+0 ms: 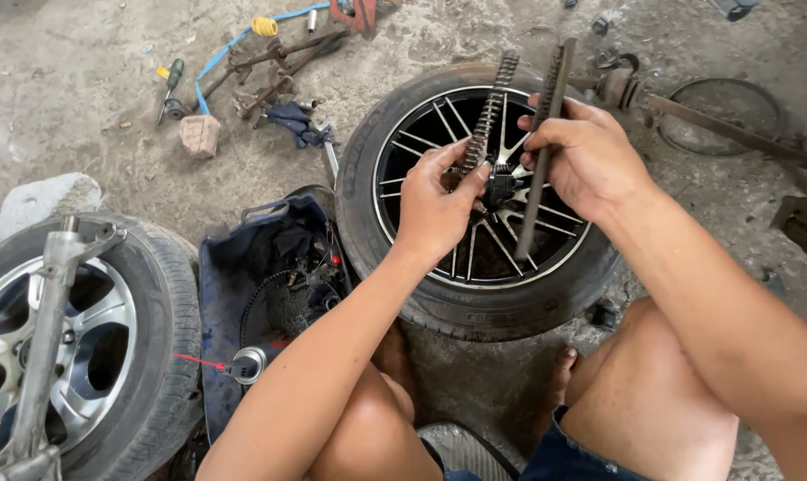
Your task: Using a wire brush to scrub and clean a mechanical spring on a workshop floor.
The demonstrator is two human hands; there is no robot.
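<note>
1. Bare knees and dark shorts [564,459] occupy the 6 o'clock edge, closest to the lens; a foot rests on the concrete floor [82,98] between them.
2. Left hand [434,200]: raised over the tyre at centre frame. Fingers are closed around the lower part of a greasy chain [488,111], which rises from the hand toward 12 o'clock. Grip is firm, thumb pressed near the chain's lower end.
3. Right hand [581,156]: just beside the left hand, at its 3 o'clock. Fingers are wrapped fully around a second dark chain run [541,142]; this piece extends above the fist toward 12 o'clock and below it toward 6 o'clock. Whether both runs form one loop cannot be told.
4. Tyre with black multi-spoke rim [483,307]: lies flat on the floor directly beneath both hands.
5. Blue tray [216,294]: at 9 o'clock of the tyre, touching it, holding a dark sprocket [283,307] and a spray can [247,363].
6. Second tyre with silver rim [167,330]: at 8 o'clock of frame, with a metal column [47,321] laid across it.
7. Loose tools and a screwdriver [170,85]: at 11 o'clock, well apart from the hands.
8. Axle shaft [724,129]: at 2 o'clock, on the floor.
</note>
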